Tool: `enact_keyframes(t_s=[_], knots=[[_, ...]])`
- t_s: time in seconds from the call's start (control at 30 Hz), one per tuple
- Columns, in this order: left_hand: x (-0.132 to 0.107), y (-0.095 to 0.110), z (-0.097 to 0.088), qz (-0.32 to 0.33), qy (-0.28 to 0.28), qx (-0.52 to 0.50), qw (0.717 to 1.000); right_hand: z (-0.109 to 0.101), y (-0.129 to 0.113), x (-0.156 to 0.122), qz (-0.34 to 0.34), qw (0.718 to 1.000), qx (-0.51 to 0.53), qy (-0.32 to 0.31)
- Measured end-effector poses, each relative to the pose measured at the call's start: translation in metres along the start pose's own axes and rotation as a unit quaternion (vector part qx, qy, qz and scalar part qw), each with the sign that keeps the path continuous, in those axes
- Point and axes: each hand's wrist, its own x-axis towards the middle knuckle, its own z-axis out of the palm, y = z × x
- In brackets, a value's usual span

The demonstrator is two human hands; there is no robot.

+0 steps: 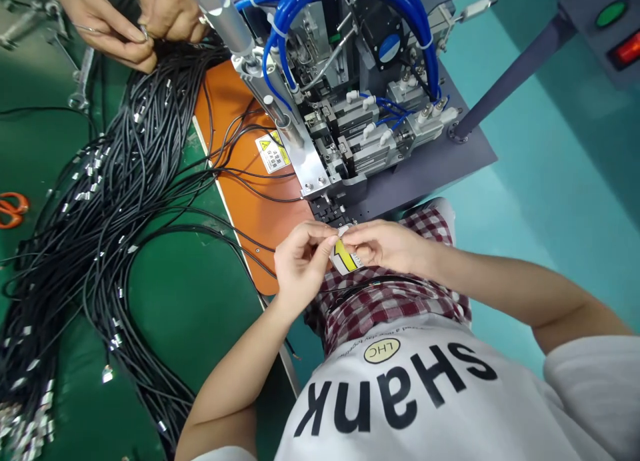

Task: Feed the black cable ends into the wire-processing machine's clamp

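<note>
My left hand (304, 257) and my right hand (383, 244) meet just in front of the machine, above my lap. Thumb and fingers of each are pinched together, and what they hold is too small and hidden to name. A white and yellow label (345, 257) shows between and below my fingertips; I cannot tell whether they touch it. Thin black cables (370, 284) run across my lap beneath the hands. Right behind my fingertips is the dark metal front part (333, 211) of the machine (370, 127).
Bundled black cables (145, 134) with silvery ends cover much of the green table (160, 294). Some cross the orange plate (270, 214). Another person's hands (145, 21) work at the far left, by a wrench (83, 81). Orange-handled scissors (14, 209) lie at the left edge.
</note>
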Motion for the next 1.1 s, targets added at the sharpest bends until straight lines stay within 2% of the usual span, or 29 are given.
enact_keyframes(t_s=[0.03, 0.1, 0.13, 0.2, 0.23, 0.27, 0.3, 0.33, 0.4, 0.47, 0.53, 0.57, 0.63, 0.67, 0.7, 0.73, 0.8, 0.87, 0.9, 0.93, 0.97, 1.0, 1.07, 1.1], knots=[[0.001, 0.000, -0.001, -0.035, -0.015, -0.030, 0.999, 0.001, 0.003, -0.002, -0.008, 1.000, 0.003, 0.007], [0.005, 0.002, -0.004, -0.103, -0.041, -0.104, 0.988, 0.001, 0.005, -0.005, -0.075, 0.992, -0.066, 0.073], [0.007, 0.003, -0.006, -0.122, -0.049, -0.134, 0.982, 0.000, 0.004, -0.007, -0.130, 0.975, -0.138, 0.118], [0.011, 0.004, -0.009, -0.136, -0.058, -0.173, 0.974, -0.005, 0.000, -0.008, -0.239, 0.910, -0.295, 0.169], [0.012, 0.005, -0.010, -0.143, -0.062, -0.183, 0.971, -0.008, -0.003, -0.007, -0.278, 0.878, -0.352, 0.165], [0.013, 0.005, -0.010, -0.152, -0.067, -0.189, 0.968, -0.011, -0.006, -0.006, -0.302, 0.858, -0.388, 0.147], [0.013, 0.005, -0.011, -0.161, -0.073, -0.192, 0.965, -0.013, -0.010, -0.005, -0.311, 0.853, -0.402, 0.121], [0.011, 0.004, -0.010, -0.166, -0.079, -0.190, 0.964, -0.015, -0.014, -0.004, -0.301, 0.864, -0.392, 0.097], [0.007, 0.002, -0.009, -0.138, -0.070, -0.152, 0.976, -0.015, -0.020, -0.001, -0.218, 0.928, -0.296, 0.059], [0.002, 0.000, -0.007, -0.048, -0.024, -0.067, 0.996, -0.012, -0.021, 0.002, -0.110, 0.978, -0.174, 0.029], [0.000, -0.002, -0.005, 0.031, 0.011, 0.011, 0.999, -0.007, -0.015, 0.003, -0.035, 0.995, -0.090, 0.004], [0.000, -0.003, -0.005, 0.036, 0.009, 0.020, 0.999, -0.004, -0.011, 0.002, -0.021, 0.997, -0.071, -0.007], [0.003, -0.003, -0.006, -0.021, -0.027, -0.030, 0.999, 0.000, -0.003, 0.000, -0.029, 0.998, -0.056, 0.012], [0.005, -0.002, -0.008, -0.059, -0.044, -0.071, 0.995, 0.001, 0.000, -0.002, -0.059, 0.994, -0.081, 0.045], [0.008, -0.002, -0.009, -0.092, -0.057, -0.111, 0.988, 0.001, 0.003, -0.003, -0.107, 0.982, -0.131, 0.085], [0.010, -0.001, -0.011, -0.114, -0.065, -0.142, 0.981, 0.000, 0.004, -0.004, -0.166, 0.957, -0.202, 0.122], [0.014, 0.000, -0.014, -0.137, -0.068, -0.178, 0.972, -0.005, 0.003, -0.004, -0.276, 0.882, -0.350, 0.155], [0.016, 0.001, -0.017, -0.157, -0.073, -0.196, 0.965, -0.011, -0.004, -0.002, -0.346, 0.815, -0.444, 0.138], [0.017, 0.001, -0.018, -0.169, -0.080, -0.204, 0.961, -0.014, -0.009, 0.000, -0.363, 0.797, -0.468, 0.121], [0.017, 0.000, -0.018, -0.181, -0.088, -0.212, 0.956, -0.016, -0.015, 0.001, -0.367, 0.792, -0.477, 0.103], [0.017, -0.001, -0.018, -0.191, -0.097, -0.218, 0.952, -0.017, -0.021, 0.002, -0.358, 0.800, -0.475, 0.083], [0.016, -0.002, -0.018, -0.196, -0.103, -0.223, 0.949, -0.018, -0.026, 0.003, -0.334, 0.820, -0.459, 0.063], [0.013, -0.004, -0.015, -0.173, -0.097, -0.211, 0.957, -0.017, -0.033, 0.005, -0.247, 0.892, -0.378, 0.034], [0.011, -0.006, -0.013, -0.140, -0.080, -0.186, 0.969, -0.016, -0.034, 0.006, -0.199, 0.923, -0.328, 0.025]])
